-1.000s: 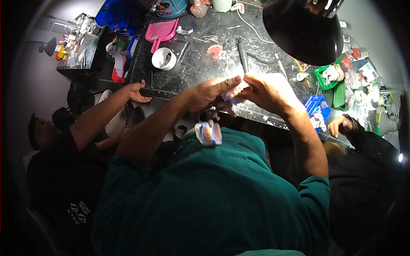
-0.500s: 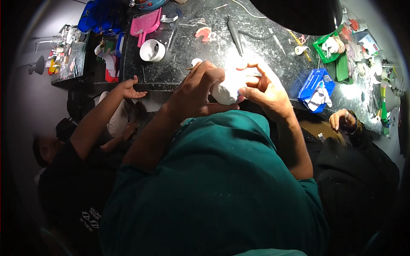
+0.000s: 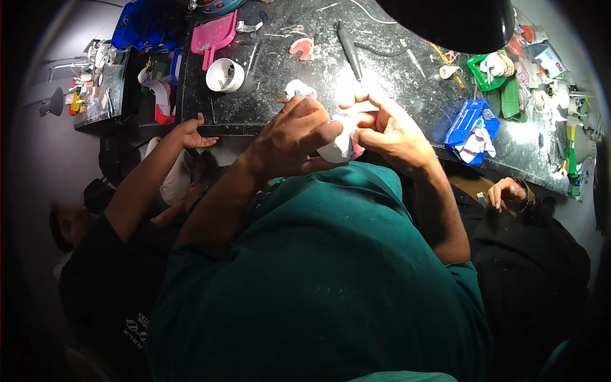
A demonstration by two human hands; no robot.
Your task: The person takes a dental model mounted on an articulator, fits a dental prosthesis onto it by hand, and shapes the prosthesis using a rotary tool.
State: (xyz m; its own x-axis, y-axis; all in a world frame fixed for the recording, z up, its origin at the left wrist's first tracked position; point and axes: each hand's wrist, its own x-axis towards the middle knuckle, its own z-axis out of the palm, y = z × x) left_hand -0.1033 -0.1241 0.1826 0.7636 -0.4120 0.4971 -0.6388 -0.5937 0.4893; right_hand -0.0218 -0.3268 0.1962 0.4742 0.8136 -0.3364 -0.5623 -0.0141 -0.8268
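Observation:
Under the bright lamp, close to the table's front edge, a white plaster dental model with a bit of pink on its right side is between my hands. My left hand wraps round its left side with curled fingers. From the right, my right hand has thumb and fingers at the model's pink side; glare washes out the fingertips. Just beyond my left hand lies a white lump with a blue spot. A pink denture base and a grey rotary handpiece lie farther back.
A white cup and a pink dustpan stand at the left. Blue and green bins sit at the right. A dark lamp shade overhangs the table. Other people's hands are at left and right.
My left hand has turned and drawn slightly back, tilting the model so more pink shows. The white lump behind it is less covered. The hand of the person at right has shifted a little.

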